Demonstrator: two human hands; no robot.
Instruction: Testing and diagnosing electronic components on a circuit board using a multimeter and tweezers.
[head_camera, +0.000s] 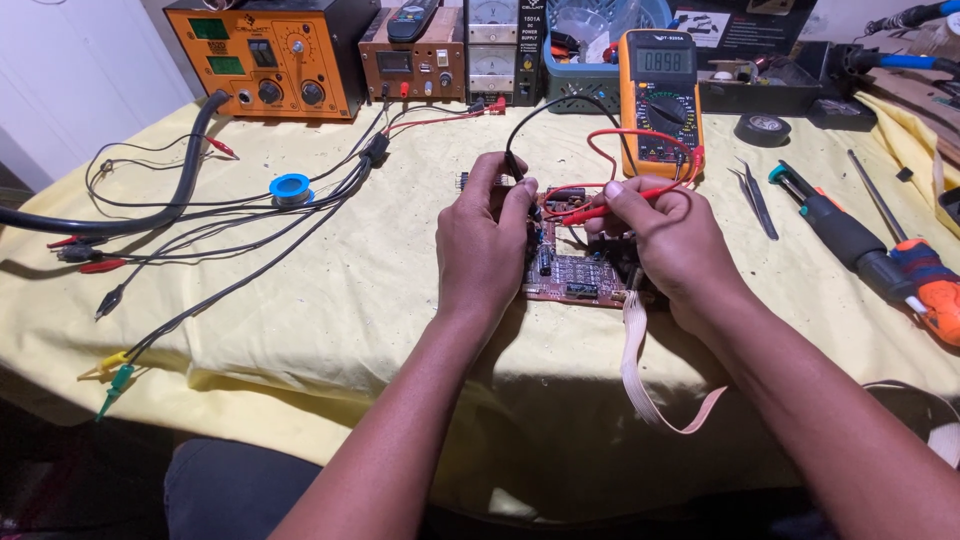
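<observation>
head view: left hand (483, 245) pinches black probe (513, 168), right hand (655, 238) pinches red probe (600, 211) over circuit board (572, 275).

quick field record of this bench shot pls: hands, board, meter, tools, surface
left hand: left hand pinches the black probe, tip down on the circuit board
right hand: right hand holds the red probe across the board
board: reddish, flat on the yellow cloth; a pale ribbon cable hangs over the table edge
meter: orange multimeter behind the board, display lit
tools: tweezers and screwdrivers at right
left side: blue solder spool, clip leads
</observation>
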